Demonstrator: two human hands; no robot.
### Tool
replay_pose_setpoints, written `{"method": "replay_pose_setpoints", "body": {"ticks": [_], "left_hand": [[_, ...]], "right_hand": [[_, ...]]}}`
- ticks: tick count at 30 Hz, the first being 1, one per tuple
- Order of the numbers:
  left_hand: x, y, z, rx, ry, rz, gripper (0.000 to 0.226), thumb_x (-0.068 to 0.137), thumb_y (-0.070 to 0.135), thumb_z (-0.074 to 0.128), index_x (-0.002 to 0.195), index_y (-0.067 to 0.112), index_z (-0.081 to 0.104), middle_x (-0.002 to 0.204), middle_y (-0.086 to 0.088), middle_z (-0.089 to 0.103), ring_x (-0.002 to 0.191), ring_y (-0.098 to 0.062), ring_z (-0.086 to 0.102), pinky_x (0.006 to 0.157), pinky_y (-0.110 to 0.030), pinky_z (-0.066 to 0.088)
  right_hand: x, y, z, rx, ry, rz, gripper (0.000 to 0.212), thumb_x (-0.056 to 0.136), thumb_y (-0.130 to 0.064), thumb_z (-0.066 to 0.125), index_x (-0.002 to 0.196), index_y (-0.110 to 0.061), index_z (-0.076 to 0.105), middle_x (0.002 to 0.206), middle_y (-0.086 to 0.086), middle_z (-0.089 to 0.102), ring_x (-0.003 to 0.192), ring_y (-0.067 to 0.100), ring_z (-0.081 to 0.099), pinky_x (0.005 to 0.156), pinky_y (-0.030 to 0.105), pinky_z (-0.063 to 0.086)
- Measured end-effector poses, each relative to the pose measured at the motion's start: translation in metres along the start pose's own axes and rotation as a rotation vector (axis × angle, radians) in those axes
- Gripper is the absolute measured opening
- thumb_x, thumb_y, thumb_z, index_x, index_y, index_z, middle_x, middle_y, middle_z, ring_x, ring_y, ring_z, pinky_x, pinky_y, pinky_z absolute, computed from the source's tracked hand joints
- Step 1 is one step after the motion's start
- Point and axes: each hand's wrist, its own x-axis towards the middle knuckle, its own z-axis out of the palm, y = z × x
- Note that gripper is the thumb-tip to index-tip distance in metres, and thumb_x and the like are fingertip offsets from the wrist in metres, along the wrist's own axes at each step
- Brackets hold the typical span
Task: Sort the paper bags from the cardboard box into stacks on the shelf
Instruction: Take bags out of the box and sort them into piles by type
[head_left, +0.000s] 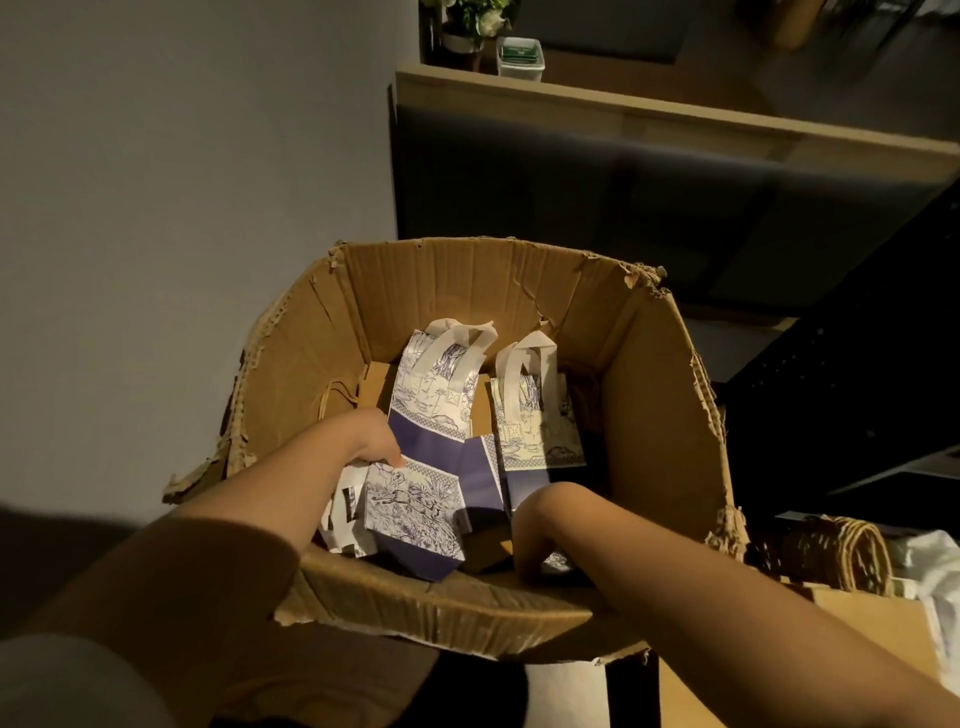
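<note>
Nearest the camera, both forearms reach over the torn front wall of the cardboard box (457, 613). The right hand (535, 540) is plunged low behind that wall; its fingers are hidden, so whether they grip anything cannot be told. The left hand (371, 441) lies on a blue-and-white printed paper bag (415, 514) near the front; its thumb presses the bag's upper edge, and the remaining fingers are concealed beneath the hand, so a full grip cannot be confirmed.

Further in, two more printed bags with white handles (441, 395) (535, 415) lean against each other at the box centre. A brown paper bag (374, 387) appears to stand behind them.

Beyond the box, a wooden shelf (649, 111) carries a white container (521, 58) and a flower pot (470, 28); no bag stacks show there.

Assessment: the sorting appears far from complete. At least four bags remain in the box, and none is yet lifted clear.
</note>
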Motion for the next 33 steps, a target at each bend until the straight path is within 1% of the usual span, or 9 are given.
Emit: {"method": "replay_pose_setpoints", "body": {"ticks": [3, 7, 11, 15, 18, 23, 28, 31, 33], "left_hand": [[-0.016, 0.003, -0.006, -0.049, 0.034, 0.074, 0.028, 0.085, 0.009, 0.069, 0.112, 0.003, 0.061, 0.090, -0.006, 0.059, 0.073, -0.020, 0.052, 0.065, -0.028, 0.043], [-0.029, 0.009, -0.018, -0.120, 0.054, 0.128, 0.026, 0.088, -0.001, 0.059, 0.112, 0.009, 0.056, 0.080, -0.002, 0.053, 0.059, -0.012, 0.041, 0.049, -0.024, 0.031], [-0.038, 0.009, -0.030, -0.236, 0.060, 0.154, 0.025, 0.086, 0.001, 0.058, 0.109, 0.011, 0.062, 0.104, -0.004, 0.063, 0.092, -0.024, 0.057, 0.077, -0.033, 0.046], [-0.047, 0.011, -0.035, -0.252, 0.062, 0.143, 0.007, 0.085, 0.008, 0.058, 0.090, 0.008, 0.062, 0.092, -0.006, 0.060, 0.077, -0.021, 0.050, 0.066, -0.029, 0.038], [-0.052, 0.017, -0.035, -0.226, 0.103, 0.156, 0.034, 0.086, 0.018, 0.060, 0.119, 0.007, 0.060, 0.123, -0.011, 0.060, 0.100, -0.023, 0.056, 0.083, -0.032, 0.043], [-0.061, 0.036, -0.023, -0.424, 0.160, 0.238, 0.045, 0.098, 0.024, 0.047, 0.143, 0.017, 0.045, 0.141, -0.012, 0.051, 0.110, -0.024, 0.055, 0.096, -0.030, 0.043], [-0.073, 0.033, -0.011, -0.604, 0.212, 0.186, 0.077, 0.091, 0.071, 0.031, 0.139, 0.014, 0.051, 0.143, -0.007, 0.050, 0.130, -0.026, 0.047, 0.110, -0.036, 0.033], [-0.071, 0.020, -0.006, -0.642, 0.184, 0.376, 0.026, 0.093, 0.030, 0.062, 0.119, 0.025, 0.058, 0.133, -0.003, 0.060, 0.119, -0.021, 0.056, 0.108, -0.038, 0.039], [-0.066, 0.011, -0.007, -0.757, 0.186, 0.401, 0.029, 0.092, 0.011, 0.063, 0.115, 0.027, 0.058, 0.129, -0.003, 0.062, 0.115, -0.019, 0.058, 0.102, -0.034, 0.041]], "right_hand": [[-0.002, -0.004, 0.002, -0.096, 0.173, -0.003, 0.039, 0.097, -0.020, 0.051, 0.132, -0.002, 0.050, 0.104, 0.011, 0.052, 0.083, 0.022, 0.051, 0.078, 0.034, 0.045], [-0.025, 0.012, -0.006, -0.073, 0.328, 0.012, 0.036, 0.097, -0.011, 0.047, 0.131, -0.002, 0.051, 0.127, 0.015, 0.055, 0.105, 0.027, 0.058, 0.089, 0.035, 0.048], [-0.059, 0.032, -0.026, 0.029, 0.568, 0.035, 0.026, 0.093, -0.011, 0.046, 0.111, -0.002, 0.063, 0.115, 0.016, 0.064, 0.101, 0.031, 0.061, 0.082, 0.034, 0.047], [-0.102, 0.033, -0.032, 0.287, 0.877, 0.004, 0.018, 0.091, -0.010, 0.046, 0.100, -0.008, 0.061, 0.097, 0.012, 0.065, 0.086, 0.026, 0.062, 0.075, 0.035, 0.052], [-0.139, 0.001, -0.023, 0.310, 1.023, -0.064, 0.020, 0.088, -0.005, 0.050, 0.107, -0.009, 0.056, 0.094, 0.010, 0.063, 0.083, 0.026, 0.062, 0.068, 0.035, 0.052], [-0.136, -0.054, -0.010, 0.065, 1.024, -0.165, 0.034, 0.091, -0.011, 0.049, 0.125, -0.008, 0.045, 0.102, 0.012, 0.062, 0.087, 0.030, 0.061, 0.060, 0.035, 0.038], [-0.113, -0.070, -0.004, -0.112, 1.077, -0.235, 0.032, 0.093, -0.014, 0.051, 0.124, -0.007, 0.048, 0.113, 0.014, 0.062, 0.101, 0.034, 0.063, 0.064, 0.035, 0.038], [-0.105, -0.063, -0.003, 0.062, 1.071, -0.418, 0.033, 0.099, -0.037, 0.043, 0.120, -0.015, 0.055, 0.111, 0.011, 0.064, 0.100, 0.030, 0.060, 0.072, 0.035, 0.042], [-0.102, -0.050, -0.008, 0.355, 1.008, -0.497, 0.047, 0.099, -0.053, 0.032, 0.113, -0.020, 0.061, 0.110, 0.009, 0.066, 0.099, 0.025, 0.059, 0.082, 0.038, 0.047]]}}
